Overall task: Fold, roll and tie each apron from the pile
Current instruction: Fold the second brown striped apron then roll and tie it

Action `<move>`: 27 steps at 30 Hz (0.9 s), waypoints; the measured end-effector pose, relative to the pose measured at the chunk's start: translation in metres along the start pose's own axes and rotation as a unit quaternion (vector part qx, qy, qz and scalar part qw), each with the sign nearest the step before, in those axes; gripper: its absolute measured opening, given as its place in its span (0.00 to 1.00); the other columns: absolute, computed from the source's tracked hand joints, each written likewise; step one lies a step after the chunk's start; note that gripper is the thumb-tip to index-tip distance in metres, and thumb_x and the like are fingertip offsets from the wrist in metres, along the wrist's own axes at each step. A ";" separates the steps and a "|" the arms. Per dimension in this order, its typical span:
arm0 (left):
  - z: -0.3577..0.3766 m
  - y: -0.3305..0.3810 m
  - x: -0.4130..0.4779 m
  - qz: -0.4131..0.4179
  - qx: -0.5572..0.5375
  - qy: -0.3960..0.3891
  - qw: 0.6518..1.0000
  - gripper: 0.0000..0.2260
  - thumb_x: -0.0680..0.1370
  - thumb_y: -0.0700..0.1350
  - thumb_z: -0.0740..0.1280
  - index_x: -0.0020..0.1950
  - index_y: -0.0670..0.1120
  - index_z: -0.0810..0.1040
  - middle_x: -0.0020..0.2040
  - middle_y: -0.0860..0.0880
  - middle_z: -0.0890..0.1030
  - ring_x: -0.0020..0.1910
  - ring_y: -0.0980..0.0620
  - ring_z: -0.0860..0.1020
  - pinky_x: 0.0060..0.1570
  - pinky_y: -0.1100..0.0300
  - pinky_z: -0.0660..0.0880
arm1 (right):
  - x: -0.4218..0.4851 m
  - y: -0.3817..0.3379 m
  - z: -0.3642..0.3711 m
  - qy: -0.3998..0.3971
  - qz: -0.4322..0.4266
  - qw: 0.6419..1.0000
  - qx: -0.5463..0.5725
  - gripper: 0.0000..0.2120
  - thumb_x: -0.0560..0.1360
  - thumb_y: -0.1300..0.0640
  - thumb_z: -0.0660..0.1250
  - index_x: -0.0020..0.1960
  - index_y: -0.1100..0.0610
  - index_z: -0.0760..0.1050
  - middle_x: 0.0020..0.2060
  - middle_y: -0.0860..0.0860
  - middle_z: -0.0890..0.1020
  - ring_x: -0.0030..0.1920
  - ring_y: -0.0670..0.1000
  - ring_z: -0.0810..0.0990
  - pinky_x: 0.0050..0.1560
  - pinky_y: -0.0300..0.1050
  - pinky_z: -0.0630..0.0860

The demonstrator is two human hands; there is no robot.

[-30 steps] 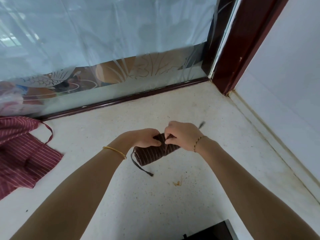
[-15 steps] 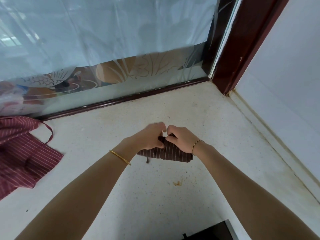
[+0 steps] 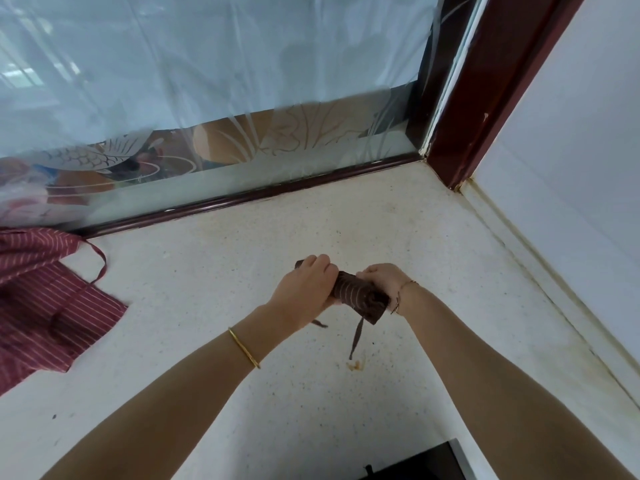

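1. At 6 o'clock, on the near edge of the frame, the corner of one dark object [image 3: 420, 467] cuts in; what it is cannot be told; around it the speckled pale counter [image 3: 214, 292] lies bare between the two forearms.
2. One small tan scrap [image 3: 355, 365] lies on the counter just past 6 o'clock, under the hanging end of one dark tie strap [image 3: 355, 337]; a second, shorter strap end shows under the left wrist.
3. At the centre one rolled brown striped apron [image 3: 360, 299] is held above the counter, tilted, its near end lower toward 4 o'clock; the left hand [image 3: 304, 292] curls round its far end, the right hand [image 3: 382, 282] grips its near end; each wrist bears one thin bracelet, two in all.
4. At 9 o'clock one red striped apron [image 3: 45, 303] lies spread flat, well apart from the roll, running off the left edge; its loop strap rests on the counter toward the middle.
5. Open counter stretches from the hands toward 12 and 3 o'clock; at 12 o'clock it ends at one dark red sill under the patterned glass pane [image 3: 207, 98]; at 3 o'clock it ends at the white wall [image 3: 571, 168]; the two meet at one dark red post [image 3: 485, 98] at 1 o'clock.
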State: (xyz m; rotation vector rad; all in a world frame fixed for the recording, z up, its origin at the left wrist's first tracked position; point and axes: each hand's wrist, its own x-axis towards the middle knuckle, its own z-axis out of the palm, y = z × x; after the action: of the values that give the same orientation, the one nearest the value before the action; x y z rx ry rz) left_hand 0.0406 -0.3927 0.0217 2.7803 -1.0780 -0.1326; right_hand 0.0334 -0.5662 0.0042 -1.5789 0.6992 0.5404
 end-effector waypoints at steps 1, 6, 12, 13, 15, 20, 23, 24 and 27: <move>-0.002 -0.002 0.002 -0.024 -0.041 -0.008 0.999 0.16 0.78 0.54 0.63 0.59 0.45 0.73 0.54 0.49 0.73 0.52 0.52 0.71 0.51 0.60 0.73 | -0.003 0.003 -0.002 -0.041 0.054 0.989 0.132 0.13 0.80 0.62 0.58 0.39 0.66 0.73 0.29 0.59 0.79 0.34 0.57 0.78 0.39 0.53 0.80; 0.003 -0.008 0.012 -0.209 -0.307 -0.112 0.922 0.13 0.81 0.51 0.59 0.47 0.42 0.72 0.37 0.50 0.73 0.36 0.53 0.71 0.34 0.62 0.65 | -0.007 0.017 -0.001 -0.096 0.075 0.980 0.158 0.11 0.82 0.61 0.54 0.44 0.63 0.71 0.24 0.53 0.75 0.18 0.43 0.65 0.16 0.33 0.60; 0.047 -0.010 -0.002 -0.333 -0.466 -0.203 0.794 0.14 0.81 0.50 0.59 0.42 0.42 0.71 0.32 0.49 0.65 0.28 0.53 0.62 0.29 0.62 0.60 | -0.005 0.037 0.021 0.084 -0.074 0.925 -0.364 0.13 0.79 0.58 0.58 0.37 0.60 0.73 0.35 0.53 0.79 0.35 0.51 0.75 0.36 0.40 0.70; 0.055 -0.008 -0.005 -0.348 -0.474 -0.216 0.780 0.14 0.81 0.51 0.59 0.41 0.42 0.70 0.31 0.48 0.64 0.28 0.53 0.61 0.28 0.62 0.59 | -0.006 0.042 0.023 0.091 -0.074 0.917 -0.381 0.14 0.79 0.56 0.58 0.35 0.57 0.69 0.34 0.51 0.76 0.36 0.51 0.75 0.35 0.41 0.69; 0.071 -0.005 -0.011 -0.363 -0.457 -0.238 0.776 0.15 0.81 0.52 0.59 0.40 0.43 0.70 0.31 0.48 0.65 0.27 0.52 0.62 0.29 0.60 0.59 | -0.009 0.054 0.032 0.085 -0.069 0.918 -0.382 0.14 0.78 0.53 0.61 0.35 0.55 0.64 0.32 0.49 0.70 0.36 0.50 0.73 0.33 0.40 0.68; 0.088 0.005 -0.017 -0.346 -0.387 -0.227 0.824 0.17 0.81 0.51 0.60 0.34 0.44 0.68 0.30 0.48 0.68 0.27 0.54 0.66 0.28 0.63 0.62 | -0.017 0.081 0.056 0.094 -0.097 0.942 -0.309 0.13 0.74 0.54 0.68 0.51 0.56 0.66 0.37 0.46 0.70 0.43 0.49 0.73 0.37 0.38 0.68; 0.078 0.000 -0.018 -0.305 -0.285 -0.230 0.879 0.18 0.81 0.50 0.60 0.33 0.45 0.68 0.31 0.50 0.70 0.29 0.56 0.67 0.29 0.66 0.62 | -0.012 0.079 0.062 0.106 -0.100 0.936 -0.320 0.12 0.74 0.57 0.67 0.52 0.56 0.65 0.43 0.50 0.73 0.43 0.50 0.73 0.42 0.42 0.70; 0.072 -0.003 -0.019 -0.276 -0.249 -0.247 0.895 0.17 0.81 0.49 0.60 0.34 0.44 0.71 0.33 0.49 0.72 0.30 0.56 0.68 0.30 0.66 0.63 | -0.010 0.077 0.063 0.107 -0.099 0.935 -0.324 0.11 0.74 0.58 0.67 0.52 0.56 0.66 0.43 0.50 0.73 0.43 0.50 0.73 0.42 0.42 0.70; 0.050 -0.005 -0.019 -0.191 -0.173 -0.268 0.928 0.13 0.79 0.45 0.60 0.42 0.40 0.80 0.42 0.44 0.78 0.39 0.52 0.73 0.42 0.62 0.69 | -0.005 0.078 0.065 0.107 -0.110 0.931 -0.332 0.11 0.74 0.58 0.67 0.51 0.56 0.66 0.40 0.48 0.72 0.42 0.50 0.74 0.40 0.42 0.71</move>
State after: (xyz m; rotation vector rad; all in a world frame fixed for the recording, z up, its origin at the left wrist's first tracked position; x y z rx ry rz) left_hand 0.0227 -0.3815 -0.0277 2.6337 -0.4957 -1.0682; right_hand -0.0218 -0.5050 -0.0552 -2.3470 0.5087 0.4627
